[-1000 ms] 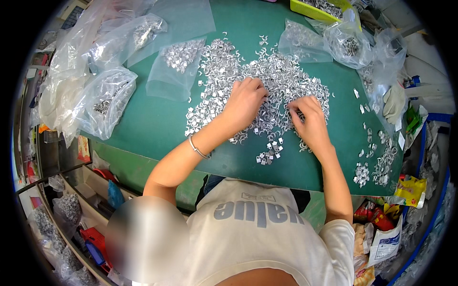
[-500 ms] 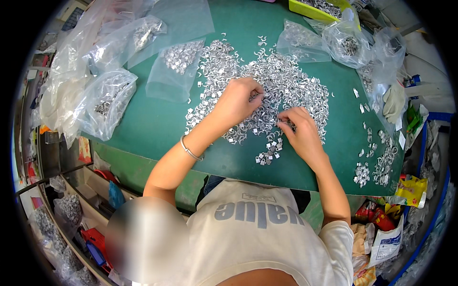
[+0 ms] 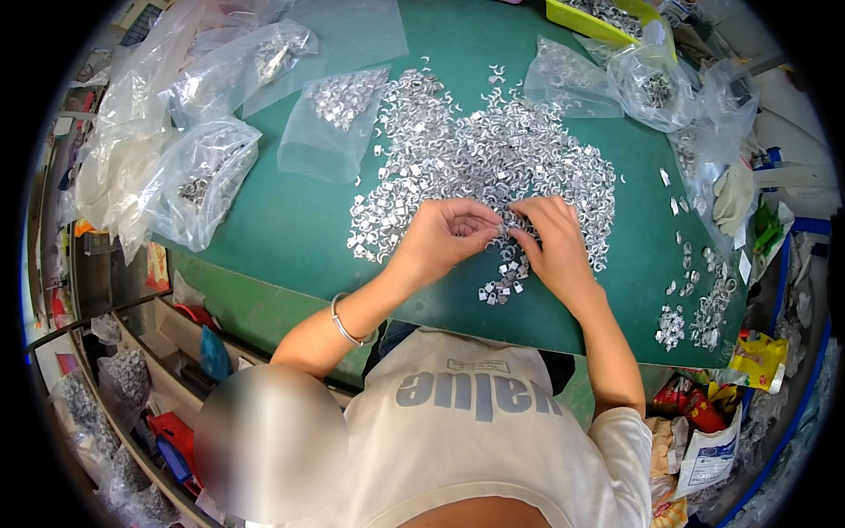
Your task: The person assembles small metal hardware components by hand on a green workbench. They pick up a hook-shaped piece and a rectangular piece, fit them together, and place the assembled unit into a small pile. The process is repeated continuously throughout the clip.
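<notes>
My left hand [image 3: 447,232] and my right hand [image 3: 556,248] meet in front of a broad heap of small silver metal parts [image 3: 431,132]. Between their fingertips is a tiny silver metal piece [image 3: 503,228], mostly covered, so its exact shape cannot be made out. Thumb and forefinger are pinched on both hands. The heap mixes curved, hook-like bits with small square bodies like tiny padlocks. Just below my fingers, toward the table's near edge, lies a small cluster of the padlock-like pieces [image 3: 503,286].
Clear plastic bags [image 3: 198,189] of metal parts crowd the table's left side. A flat bag [image 3: 330,132] and another bag [image 3: 656,88] flank the heap. A yellow-green tray [image 3: 598,22] stands at the back right. Smaller piles [image 3: 713,312] sit near the right edge of the green table [image 3: 290,238].
My left hand has come down from the heap toward my right hand, and their fingertips now meet around a small metal piece. The whole view has shifted slightly.
</notes>
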{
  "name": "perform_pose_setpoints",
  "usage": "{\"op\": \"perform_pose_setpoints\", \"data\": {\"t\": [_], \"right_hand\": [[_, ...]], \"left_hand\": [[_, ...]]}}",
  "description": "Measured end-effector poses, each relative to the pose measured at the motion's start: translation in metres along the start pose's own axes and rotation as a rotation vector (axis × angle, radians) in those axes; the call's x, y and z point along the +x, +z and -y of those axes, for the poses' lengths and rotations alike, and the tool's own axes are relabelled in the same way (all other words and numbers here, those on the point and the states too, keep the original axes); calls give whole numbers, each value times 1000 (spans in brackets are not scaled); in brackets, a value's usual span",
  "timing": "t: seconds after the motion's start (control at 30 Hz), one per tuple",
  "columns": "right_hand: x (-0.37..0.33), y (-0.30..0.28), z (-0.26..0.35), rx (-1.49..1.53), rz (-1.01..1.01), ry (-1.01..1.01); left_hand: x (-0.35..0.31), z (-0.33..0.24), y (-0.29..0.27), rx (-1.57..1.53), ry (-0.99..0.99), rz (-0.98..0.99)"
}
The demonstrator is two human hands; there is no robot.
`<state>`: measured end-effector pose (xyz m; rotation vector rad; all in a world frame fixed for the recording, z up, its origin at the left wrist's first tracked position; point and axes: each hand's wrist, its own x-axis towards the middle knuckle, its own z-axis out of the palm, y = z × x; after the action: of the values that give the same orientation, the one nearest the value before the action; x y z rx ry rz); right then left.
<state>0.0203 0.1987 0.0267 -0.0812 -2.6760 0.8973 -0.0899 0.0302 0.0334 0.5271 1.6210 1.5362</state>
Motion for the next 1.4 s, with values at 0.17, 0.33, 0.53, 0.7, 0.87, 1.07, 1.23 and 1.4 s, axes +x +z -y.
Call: {"op": "perform_pose_setpoints", "data": {"t": [0.17, 0.33, 0.53, 0.7, 0.87, 1.07, 1.23, 1.4], "right_hand": [[-20, -21, 17, 385, 45, 237], [-47, -37, 12, 379, -103, 394], [-126, -111, -34, 75, -164, 699], [-180, -137, -65, -308, -94, 781], [-145, -131, -51, -424, -169, 688], [-59, -74, -41, -188, -137, 252], [-43, -49, -47, -372, -102, 231], [-48, -51, -48, -352, -107, 270]], "left_hand": [[-2, 2, 19, 283, 263, -32], [-2, -5, 49, 224, 168, 76], [9, 9, 28, 820, 611, -97], [20, 13, 28, 994, 576, -125], [36, 7, 53, 975, 669, -58], [93, 8, 77, 1113, 832, 173], [87, 12, 52, 1153, 810, 261], [68, 11, 29, 1087, 824, 130]]}}
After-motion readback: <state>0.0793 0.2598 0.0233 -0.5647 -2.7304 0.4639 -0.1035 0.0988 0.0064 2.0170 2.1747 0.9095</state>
